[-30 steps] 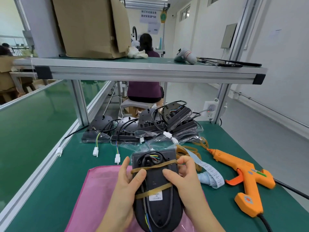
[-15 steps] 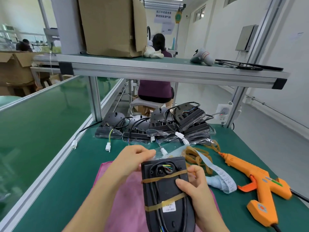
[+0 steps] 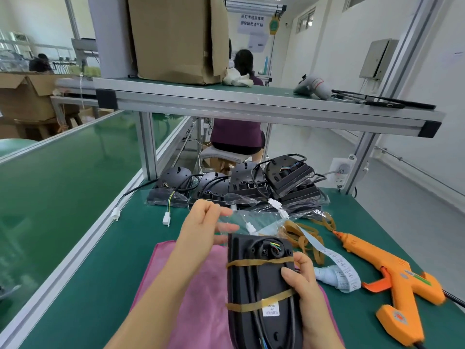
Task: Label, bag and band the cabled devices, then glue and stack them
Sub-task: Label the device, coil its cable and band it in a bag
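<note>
On green bench [image 3: 125, 260]: right hand [image 3: 307, 293] grips banded device [image 3: 259, 280]; left hand [image 3: 201, 225] spread by clear bag [image 3: 266, 217].

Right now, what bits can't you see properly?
Head view:
- Label on the banded device: print too small to read.
- Device's near end: cut off by the bottom edge.
- Left hand: fingertips blurred, so touching the clear bag or not is unclear.
- Right hand: palm hidden behind the device.
</note>
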### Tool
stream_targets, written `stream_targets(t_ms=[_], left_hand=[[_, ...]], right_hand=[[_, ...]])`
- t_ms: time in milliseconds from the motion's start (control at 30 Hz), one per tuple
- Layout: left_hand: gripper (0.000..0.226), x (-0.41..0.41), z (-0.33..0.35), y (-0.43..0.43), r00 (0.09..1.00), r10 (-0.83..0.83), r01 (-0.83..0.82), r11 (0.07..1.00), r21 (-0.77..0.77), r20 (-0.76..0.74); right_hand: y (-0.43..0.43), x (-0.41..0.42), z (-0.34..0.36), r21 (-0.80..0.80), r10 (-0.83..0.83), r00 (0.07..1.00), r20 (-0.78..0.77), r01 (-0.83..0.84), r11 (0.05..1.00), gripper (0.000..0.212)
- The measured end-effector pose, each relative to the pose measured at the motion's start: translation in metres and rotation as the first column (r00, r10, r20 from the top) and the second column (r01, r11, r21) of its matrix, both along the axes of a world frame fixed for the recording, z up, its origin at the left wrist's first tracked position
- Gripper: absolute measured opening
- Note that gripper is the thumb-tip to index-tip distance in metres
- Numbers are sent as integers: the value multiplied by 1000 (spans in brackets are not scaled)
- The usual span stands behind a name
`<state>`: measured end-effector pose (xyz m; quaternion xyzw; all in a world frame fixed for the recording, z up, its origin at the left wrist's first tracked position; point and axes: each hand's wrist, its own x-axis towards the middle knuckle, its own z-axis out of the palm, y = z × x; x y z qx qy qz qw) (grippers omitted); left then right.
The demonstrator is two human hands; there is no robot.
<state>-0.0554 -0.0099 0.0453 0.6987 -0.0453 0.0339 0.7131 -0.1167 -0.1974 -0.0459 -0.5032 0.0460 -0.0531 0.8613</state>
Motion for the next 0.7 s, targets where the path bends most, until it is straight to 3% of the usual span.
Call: stream_targets(t_ms=[133,267,333,400,467,500,533,567,667,700], left_hand=[[24,-20,-18,0,993,-10,-29,946,-323,-120],[51,-55,-52,-11,890,-170,-3,926,-379,-423],[65,-75,-61,-18,800,-277,-64,843,-533,-533],[70,-90,-58,-27,757,-359,-152,715,-682,-545],[58,-103,-53,-34,846,-343,-139,599,-788,-409],[65,-106,-53,-39,893,-294,-78,644,-761,-340],[83,-107,-59,-43,921,-197,-83,743,-665,-336],[86,-106,-66,-46,929,-124,-118,793,-598,-349],[63,-112,-70,-48,907,3,-194,890,-413,-421],[44,-112,-71,-43,907,1,-181,904,-388,-420]], right_hand=[[3,1,-1,117,15,1000,2,-15,993,37],[4,3,2,178,-32,999,-15,34,983,36],[8,4,2,228,-78,996,-34,84,970,32],[13,6,3,270,-156,986,-65,168,948,37],[18,8,3,268,-251,963,-96,267,926,37],[20,10,2,245,-304,946,-114,323,914,34],[22,11,0,218,-353,926,-134,375,901,33],[24,11,-1,201,-392,908,-147,416,887,33],[33,10,-3,193,-445,882,-157,469,862,32],[36,8,-2,195,-447,880,-158,472,860,31]])
